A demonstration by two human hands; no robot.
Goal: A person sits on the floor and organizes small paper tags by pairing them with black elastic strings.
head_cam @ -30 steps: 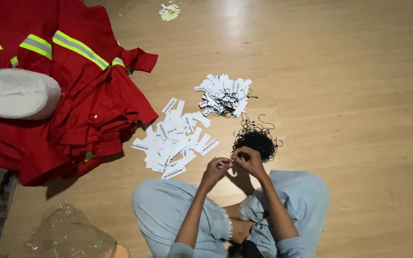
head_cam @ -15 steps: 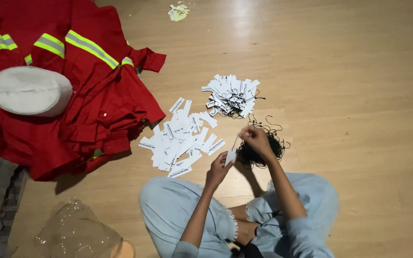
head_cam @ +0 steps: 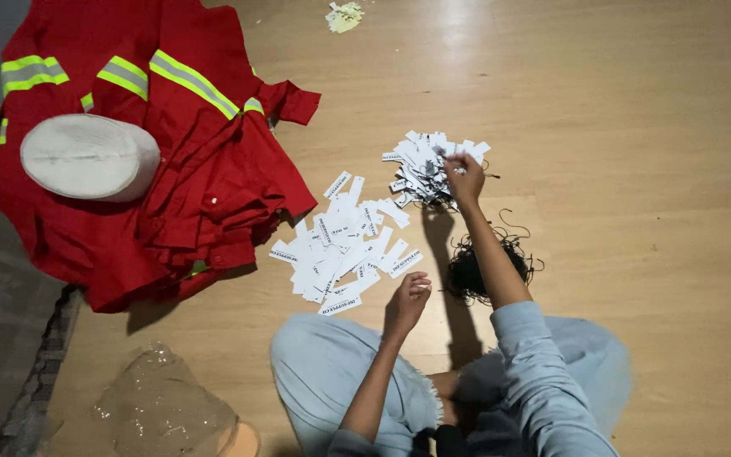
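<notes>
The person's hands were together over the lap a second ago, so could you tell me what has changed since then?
The right hand has stretched forward to the far pile of strung tags, apparently setting a tag there. The left hand has parted from it and hangs beside the near pile of loose tags. The black string bundle, red garments and white hat lie as before.

Wooden floor point(head_cam: 636, 169): red garments point(head_cam: 171, 178), white tags point(head_cam: 344, 245), black strings point(head_cam: 475, 267), plastic bag point(head_cam: 158, 406).
</notes>
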